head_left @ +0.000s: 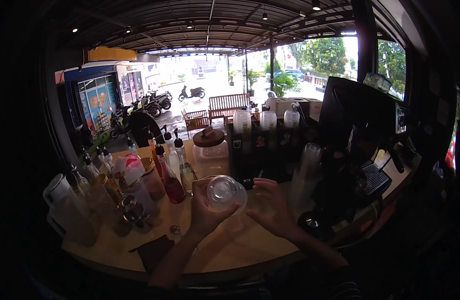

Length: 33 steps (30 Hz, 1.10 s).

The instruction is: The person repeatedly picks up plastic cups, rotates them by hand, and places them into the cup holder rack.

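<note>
At the left, a pitcher (65, 202) stands on the surface (215, 257). Further right, the left hand (206, 214) is curled around a clear cup (223, 192), held tilted above the surface. A light, even grip seems best, because thin plastic may bend. Just beside the cup, the right hand (273, 207) has fingers loosely spread, holding nothing; from there it could steady the cup gently.

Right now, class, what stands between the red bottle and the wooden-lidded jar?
In the head view, a clear pump bottle stands between the red bottle and the jar.
</note>
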Tool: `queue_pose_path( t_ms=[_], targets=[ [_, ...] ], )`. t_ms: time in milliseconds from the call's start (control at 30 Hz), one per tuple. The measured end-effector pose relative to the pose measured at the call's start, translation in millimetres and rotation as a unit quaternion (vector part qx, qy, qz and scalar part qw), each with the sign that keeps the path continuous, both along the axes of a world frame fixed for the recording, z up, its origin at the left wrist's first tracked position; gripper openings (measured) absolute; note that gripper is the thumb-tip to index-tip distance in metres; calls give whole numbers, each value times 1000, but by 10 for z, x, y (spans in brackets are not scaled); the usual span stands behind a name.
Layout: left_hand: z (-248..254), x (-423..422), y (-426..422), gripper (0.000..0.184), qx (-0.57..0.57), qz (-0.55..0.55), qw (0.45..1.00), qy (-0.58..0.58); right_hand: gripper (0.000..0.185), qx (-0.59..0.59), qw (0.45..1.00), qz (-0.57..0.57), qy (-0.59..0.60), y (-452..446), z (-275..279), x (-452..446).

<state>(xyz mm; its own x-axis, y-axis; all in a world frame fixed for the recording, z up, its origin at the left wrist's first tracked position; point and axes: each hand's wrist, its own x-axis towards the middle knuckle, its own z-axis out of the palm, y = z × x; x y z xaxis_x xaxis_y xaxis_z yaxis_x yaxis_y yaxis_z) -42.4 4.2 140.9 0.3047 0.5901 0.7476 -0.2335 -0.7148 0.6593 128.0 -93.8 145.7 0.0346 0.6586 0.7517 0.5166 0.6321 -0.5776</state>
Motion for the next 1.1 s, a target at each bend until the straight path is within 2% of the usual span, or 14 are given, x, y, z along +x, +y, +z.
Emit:
queue_pose_path(
  t_ms=[33, 67, 133, 233, 300, 333, 433, 467, 633, 700, 733, 800, 1000, 1100],
  targets=[
    [32, 135, -11, 73, 46, 4, 999, 30, 60, 57, 995, -9, -87, -9, 149, 9],
    [26, 289, -3, 72, 41, -21, 998, 30, 60, 57, 994, -11, -88, -10, 250, 23],
    [85, 548, 33, 72, 77, -12, 997, 26, 64, 72, 979, -44, -185, 30, 406, 101],
    [246, 886, 153, 77, 129, -14, 991, 27, 64, 56, 983, -55, -169, 229, 516, 423],
    [427, 1039, 226, 88, 185, 50, 978, 78, 61, 67, 986, -43, -146, 383, 671, 713],
    [432, 1135, 316, 92, 132, 40, 986, 98, 60, 96, 981, -72, -153, 477, 790, 857],
    [469, 1470, 710, 86, 126, 101, 974, 162, 59, 147, 961, -172, -161, 861, 1135, 1223],
    [469, 1599, 830, 82, 185, 127, 960, 166, 59, 137, 966, -169, -140, 1016, 1232, 1347],
    [349, 2039, 1239, 80, 249, 153, 917, 272, 60, 197, 961, -149, -126, 1831, 1494, 1909],
    [250, 2109, 1268, 79, 246, 222, 862, 383, 61, 162, 969, -150, -115, 1987, 1547, 2036],
    [200, 2121, 1276, 79, 242, 226, 862, 383, 59, 157, 967, -160, -120, 2068, 1562, 2086],
    [175, 2126, 1256, 82, 300, 284, 815, 406, 59, 134, 967, -175, -127, 2224, 1565, 2162],
    [285, 2086, 1156, 91, 234, 231, 869, 369, 62, 23, 980, -127, -152, 2619, 1504, 2350],
    [207, 2090, 1164, 90, 258, 248, 869, 342, 67, -21, 976, -131, -172, 2791, 1445, 2362]
  ],
)
